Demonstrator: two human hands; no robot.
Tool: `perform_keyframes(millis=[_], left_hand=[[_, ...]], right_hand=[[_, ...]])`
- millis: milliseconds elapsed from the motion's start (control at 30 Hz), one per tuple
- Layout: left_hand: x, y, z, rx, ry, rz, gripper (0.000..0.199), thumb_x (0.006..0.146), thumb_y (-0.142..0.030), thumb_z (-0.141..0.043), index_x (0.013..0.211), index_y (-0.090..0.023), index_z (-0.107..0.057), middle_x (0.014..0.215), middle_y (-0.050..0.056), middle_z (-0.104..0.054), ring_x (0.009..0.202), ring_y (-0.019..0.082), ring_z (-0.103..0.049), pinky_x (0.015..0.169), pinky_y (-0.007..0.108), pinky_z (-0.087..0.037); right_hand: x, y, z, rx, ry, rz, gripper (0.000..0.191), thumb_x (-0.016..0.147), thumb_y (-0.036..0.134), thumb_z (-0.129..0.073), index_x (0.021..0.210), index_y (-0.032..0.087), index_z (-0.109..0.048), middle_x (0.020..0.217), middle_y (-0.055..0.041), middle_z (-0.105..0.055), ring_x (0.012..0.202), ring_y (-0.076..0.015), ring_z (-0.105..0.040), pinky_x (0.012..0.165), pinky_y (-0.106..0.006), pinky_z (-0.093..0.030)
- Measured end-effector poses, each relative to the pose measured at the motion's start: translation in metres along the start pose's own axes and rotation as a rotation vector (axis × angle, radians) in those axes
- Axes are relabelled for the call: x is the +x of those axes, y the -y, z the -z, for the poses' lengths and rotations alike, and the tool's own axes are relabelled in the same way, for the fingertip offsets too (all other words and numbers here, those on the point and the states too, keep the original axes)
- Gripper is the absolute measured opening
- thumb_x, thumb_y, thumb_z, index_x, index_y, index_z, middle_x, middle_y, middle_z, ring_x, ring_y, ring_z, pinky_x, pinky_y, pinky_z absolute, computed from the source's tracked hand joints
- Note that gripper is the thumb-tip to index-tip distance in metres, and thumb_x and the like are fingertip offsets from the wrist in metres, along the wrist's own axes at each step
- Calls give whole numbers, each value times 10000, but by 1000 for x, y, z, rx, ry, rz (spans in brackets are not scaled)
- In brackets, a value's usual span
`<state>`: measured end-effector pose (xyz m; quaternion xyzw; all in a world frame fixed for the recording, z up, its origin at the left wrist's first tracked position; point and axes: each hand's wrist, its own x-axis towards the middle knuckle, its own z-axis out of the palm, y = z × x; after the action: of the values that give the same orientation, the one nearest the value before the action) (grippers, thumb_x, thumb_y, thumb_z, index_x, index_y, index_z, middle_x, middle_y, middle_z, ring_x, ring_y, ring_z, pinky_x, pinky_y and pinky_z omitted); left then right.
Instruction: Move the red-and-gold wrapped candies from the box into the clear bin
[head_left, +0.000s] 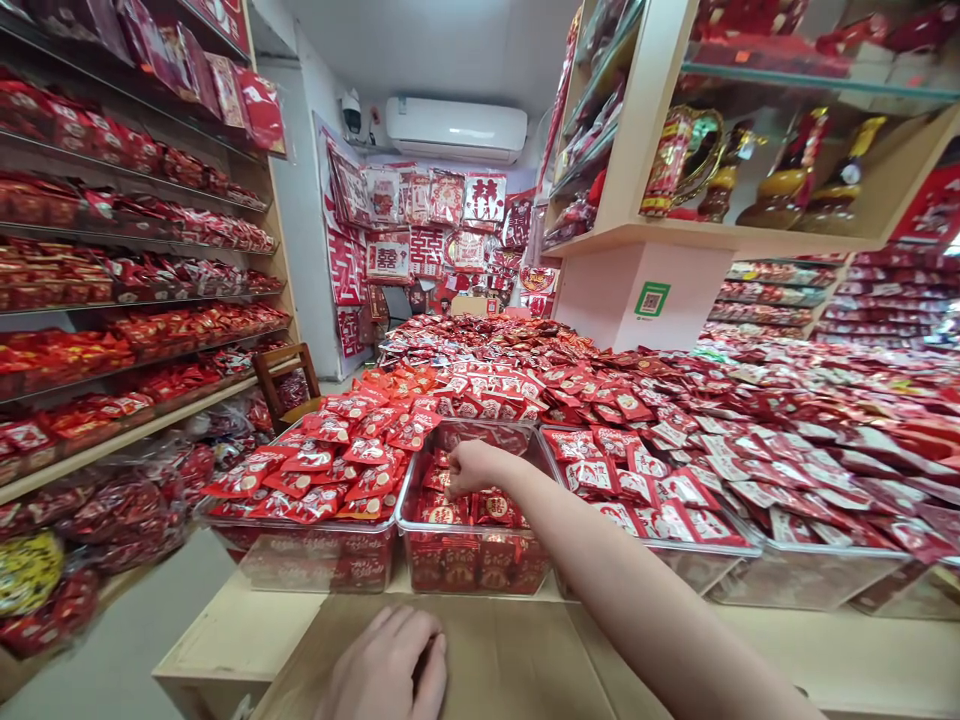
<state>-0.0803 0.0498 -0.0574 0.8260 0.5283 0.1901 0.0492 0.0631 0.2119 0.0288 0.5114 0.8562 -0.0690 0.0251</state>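
My right hand (480, 467) reaches into a clear plastic bin (480, 590), its fingers curled closed and pointing down at the small red candy packets (442, 512). Whether a packet is pinched in those fingers is hidden. Below, near the bottom edge of the view, my left hand (391, 665) lies on brown cardboard (510, 650). Its fingers are loosely bent side by side with the thumb apart, and nothing shows in them. Packets in this bin sit lower than in the heaped bins beside it.
A bin of red packets (315, 470) stands to the left, another bin (637, 490) to the right. Packets spread over the long counter behind. Shelves of red bags (135, 250) line the left wall, with a wooden chair (285, 380) nearby. A cabinet (750, 235) overhangs the right side.
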Motion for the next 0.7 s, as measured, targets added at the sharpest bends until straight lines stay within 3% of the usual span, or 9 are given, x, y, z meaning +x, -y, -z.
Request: perform_keyframes(millis=[133,333,467,600,700], left_hand=[[0,0,0,0,1,-10,211,841,-245,-356,763,-229,-551,748,17,-622,742,210,-584,655,356,-459],[-1,0,0,11,-5,-19,196,836,-240,-370,773,-226,-554,754,17,-629,740,211,-590,662,359,-467],[-1,-1,1,14,-15,-37,192,838,-242,-373,766,-229,-551,747,13,-629,728,206,-587,673,350,-459],[-2,-4,3,15,-28,-19,198,837,-243,-371,758,-231,-552,735,17,-620,730,207,-582,651,334,-452],[-2,-6,5,7,-26,-4,203,836,-245,-369,751,-228,-553,731,17,-618,726,207,-577,648,334,-446]], right_hand=[[-5,0,1,-15,144,-56,202,598,252,-631,769,148,-657,710,-53,-656,616,-153,-585,486,-206,-388],[-7,8,1,-23,141,-50,173,620,260,-631,739,137,-655,695,-59,-655,602,-152,-584,495,-209,-388],[-4,4,2,11,40,-21,230,615,360,-637,743,169,-639,735,-35,-652,664,-151,-582,510,-203,-382],[4,-6,-2,40,-130,-139,295,652,397,-588,833,166,-620,838,-58,-643,755,-175,-581,577,-224,-403],[9,-11,-9,39,-148,-187,436,651,507,-549,881,141,-608,882,-99,-633,778,-208,-582,591,-254,-415]])
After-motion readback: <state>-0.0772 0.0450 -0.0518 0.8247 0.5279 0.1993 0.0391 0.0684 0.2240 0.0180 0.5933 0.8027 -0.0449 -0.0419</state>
